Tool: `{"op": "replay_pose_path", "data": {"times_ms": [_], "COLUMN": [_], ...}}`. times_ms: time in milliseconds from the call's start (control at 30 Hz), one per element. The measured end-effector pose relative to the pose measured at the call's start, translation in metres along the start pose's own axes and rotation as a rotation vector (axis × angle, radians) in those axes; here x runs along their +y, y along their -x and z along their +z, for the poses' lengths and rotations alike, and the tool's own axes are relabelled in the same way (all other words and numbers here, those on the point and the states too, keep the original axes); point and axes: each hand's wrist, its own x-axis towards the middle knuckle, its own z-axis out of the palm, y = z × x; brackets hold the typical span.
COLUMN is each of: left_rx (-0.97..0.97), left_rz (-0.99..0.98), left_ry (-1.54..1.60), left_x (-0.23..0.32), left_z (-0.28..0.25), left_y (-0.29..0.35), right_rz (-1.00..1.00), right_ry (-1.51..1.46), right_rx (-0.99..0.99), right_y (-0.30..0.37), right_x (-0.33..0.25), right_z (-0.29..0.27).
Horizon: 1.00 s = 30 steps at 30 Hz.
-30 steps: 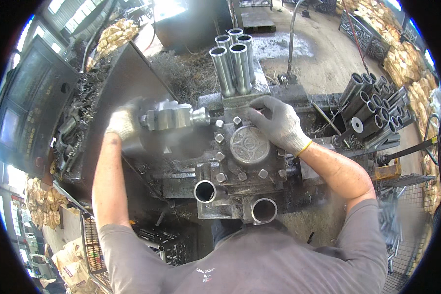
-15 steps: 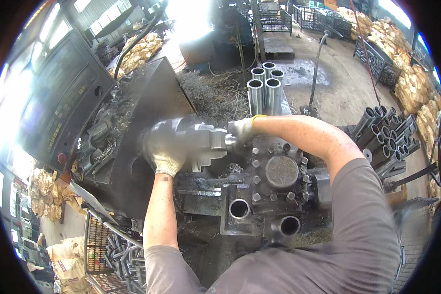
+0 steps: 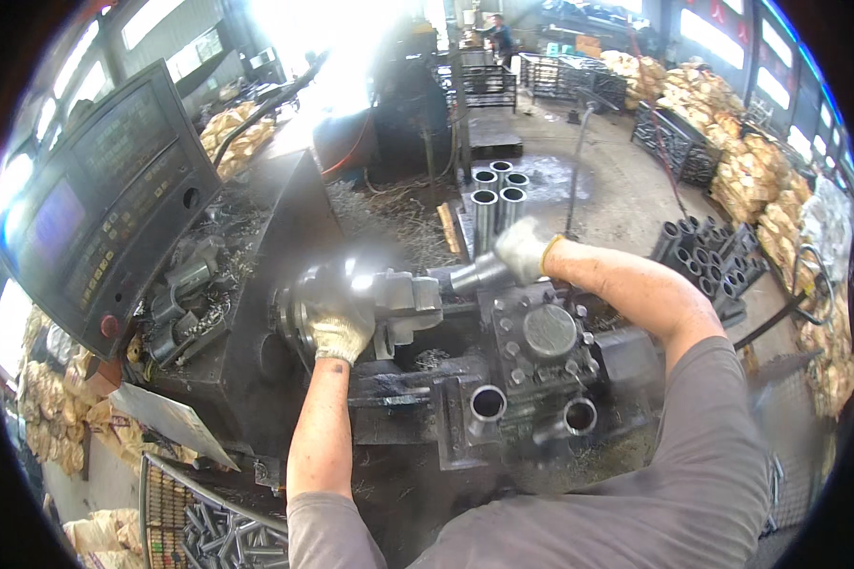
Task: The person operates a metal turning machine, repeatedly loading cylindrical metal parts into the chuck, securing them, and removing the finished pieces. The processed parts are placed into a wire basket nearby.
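My left hand [image 3: 342, 329], in a pale knitted glove, lies against the lathe chuck [image 3: 410, 305]; its fingers are blurred and partly hidden. Stepped metal jaws stick out from the chuck toward the right. My right hand [image 3: 526, 248], gloved too and smeared by motion, is closed around one end of a short metal tube [image 3: 476, 274]. The tube slants, its free end pointing at the jaws with a small gap between. Under my right wrist stands the bolted tool post [image 3: 549, 331]. Two open tube-shaped holders, a left one [image 3: 489, 405] and a right one [image 3: 579, 415], sit nearer to me.
Several upright tubes [image 3: 485, 211] stand behind the tool post; more tubes [image 3: 710, 258] are stacked at right. A control panel [image 3: 104, 223] rises at left. A wire basket [image 3: 145, 512] of small tubes stands lower left. Metal shavings [image 3: 375, 211] lie behind the chuck. A distant person [image 3: 500, 40] stands far back.
My right hand has moved right, away from the chuck jaws, and the tube it holds now shows clear of them. My left hand stays at the chuck. The head view has shifted a little.
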Motion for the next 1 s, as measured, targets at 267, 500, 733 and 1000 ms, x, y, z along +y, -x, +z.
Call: {"op": "replay_pose_path", "data": {"times_ms": [267,500,733,1000], "left_rx": [-0.365,-0.503,-0.359,-0.255], "left_rz": [-0.211,-1.304,-1.443,-1.643], "left_ry": [1.264,2.088,1.652,2.091], "left_x": [0.048,0.135,0.14,0.122], "left_z": [-0.076,-0.079,-0.037,-0.035], "left_y": [0.113,0.259,0.284,0.318], "right_rz": [0.212,0.168,0.243,0.248], "right_ry": [-1.212,-2.426,-1.396,-1.425], "right_rx": [-0.185,-0.379,-0.327,-0.333], "right_y": [0.19,0.207,0.207,0.226], "right_x": [-0.144,-0.305,-0.33,-0.324], "right_z": [-0.109,0.071,0.118,0.156]}}
